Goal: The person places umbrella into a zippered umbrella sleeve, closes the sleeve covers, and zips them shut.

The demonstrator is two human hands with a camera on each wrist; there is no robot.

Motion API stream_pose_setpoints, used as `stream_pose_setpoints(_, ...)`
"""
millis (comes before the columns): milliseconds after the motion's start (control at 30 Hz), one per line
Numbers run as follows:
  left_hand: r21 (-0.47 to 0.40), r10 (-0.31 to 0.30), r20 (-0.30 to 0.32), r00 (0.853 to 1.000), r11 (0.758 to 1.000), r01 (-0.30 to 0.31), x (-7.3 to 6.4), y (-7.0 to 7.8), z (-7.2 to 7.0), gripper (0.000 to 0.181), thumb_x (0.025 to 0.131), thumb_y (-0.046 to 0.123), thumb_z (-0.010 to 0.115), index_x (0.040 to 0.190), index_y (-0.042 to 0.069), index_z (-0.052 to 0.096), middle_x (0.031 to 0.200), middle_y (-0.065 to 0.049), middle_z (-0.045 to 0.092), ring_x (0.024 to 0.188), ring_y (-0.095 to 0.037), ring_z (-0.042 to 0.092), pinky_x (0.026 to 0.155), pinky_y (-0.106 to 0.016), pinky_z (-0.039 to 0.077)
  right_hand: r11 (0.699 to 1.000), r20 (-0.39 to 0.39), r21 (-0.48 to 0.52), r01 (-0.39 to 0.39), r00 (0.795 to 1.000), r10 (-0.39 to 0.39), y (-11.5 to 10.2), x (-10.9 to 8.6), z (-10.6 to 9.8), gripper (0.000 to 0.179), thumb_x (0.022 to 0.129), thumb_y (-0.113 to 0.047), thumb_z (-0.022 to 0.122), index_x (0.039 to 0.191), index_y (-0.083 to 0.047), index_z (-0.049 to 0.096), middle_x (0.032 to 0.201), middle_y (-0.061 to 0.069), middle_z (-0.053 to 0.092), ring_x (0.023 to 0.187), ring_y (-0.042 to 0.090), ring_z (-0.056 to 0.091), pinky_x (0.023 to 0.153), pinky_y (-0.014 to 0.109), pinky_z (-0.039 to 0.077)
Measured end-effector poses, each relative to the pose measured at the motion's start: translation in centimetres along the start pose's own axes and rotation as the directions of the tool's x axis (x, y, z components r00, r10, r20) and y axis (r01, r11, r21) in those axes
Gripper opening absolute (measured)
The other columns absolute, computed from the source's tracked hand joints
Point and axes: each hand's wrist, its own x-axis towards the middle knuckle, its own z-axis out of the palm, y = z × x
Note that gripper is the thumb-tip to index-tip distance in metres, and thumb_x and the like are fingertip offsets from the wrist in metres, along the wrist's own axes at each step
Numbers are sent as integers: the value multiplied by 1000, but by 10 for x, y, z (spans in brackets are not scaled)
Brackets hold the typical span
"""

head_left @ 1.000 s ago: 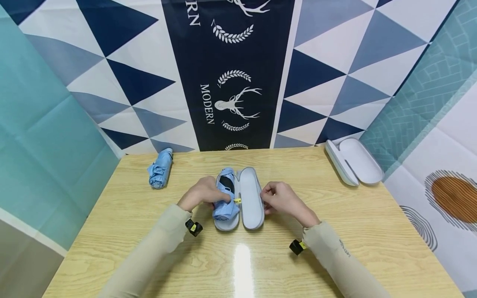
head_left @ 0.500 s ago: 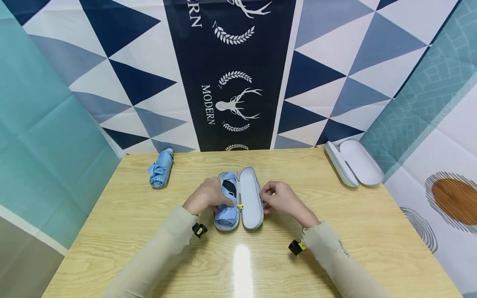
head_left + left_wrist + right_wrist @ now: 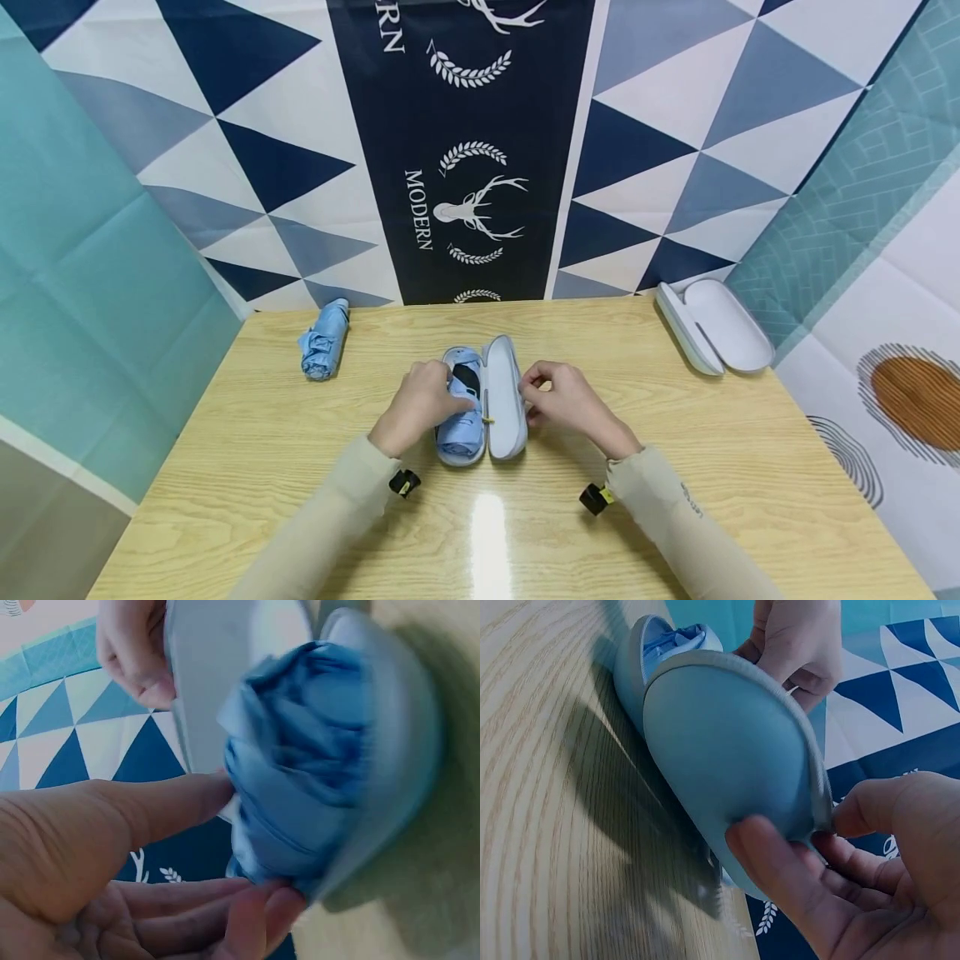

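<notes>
A pale grey zip case stands open at the middle of the table, its lid [image 3: 506, 400] raised on the right. In its left half [image 3: 459, 459] lies a rolled light-blue folding umbrella [image 3: 461, 433] with a black patch on top. My left hand [image 3: 423, 400] holds the umbrella, thumb on its near side and fingers by the far side; the left wrist view shows the bunched blue cloth [image 3: 307, 742] between them. With thumb and fingers my right hand [image 3: 562, 396] pinches the lid's outer edge; the right wrist view shows the lid's rounded outside [image 3: 727, 742].
A second rolled blue umbrella [image 3: 324, 340] lies at the back left of the wooden table [image 3: 585, 542]. Another open grey case [image 3: 723, 325] sits at the back right corner. A yellow zip pull [image 3: 488, 420] hangs between the case halves. Patterned cloth walls rise behind.
The umbrella has sunk lower into the case's left half, with my left hand pressing it and moving slightly right. My right hand has tilted the lid up a little toward the left.
</notes>
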Motion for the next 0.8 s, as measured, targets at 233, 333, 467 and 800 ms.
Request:
stream_pose_setpoints(233,-127,36,-72,997,991,-45,4,-21,8,15,98,12,67,104,0,74,79,-5,65,61,-11,53,54,-24,43,997,-23,-39,71,997,-72,1,1,0,14,98,-14,63,103,-2,69,112,17,69,82,23,75,71,38,64)
stream_pose_setpoints(333,-192,10,-92,996,981,-27,8,-33,13,19,98,4,59,113,0,71,78,-6,62,60,-13,52,53,-25,42,988,-41,-73,137,989,-141,4,1,2,9,94,-11,65,99,-5,71,121,18,67,96,29,74,82,38,63)
stream_pose_setpoints(467,-302,-38,-119,992,953,1,11,-48,23,29,98,2,52,124,-2,64,87,-8,62,68,-14,58,54,-26,48,979,-48,-57,197,979,-200,12,2,5,4,94,-9,67,95,-6,70,134,21,62,108,37,71,93,40,60)
stream_pose_setpoints(800,-672,-103,50,993,732,110,10,-62,42,32,105,6,55,135,-1,56,107,-20,69,67,-19,68,61,-34,62,982,-38,44,183,983,-182,24,-2,11,23,102,-16,65,122,-5,65,141,24,57,115,38,69,92,37,61)
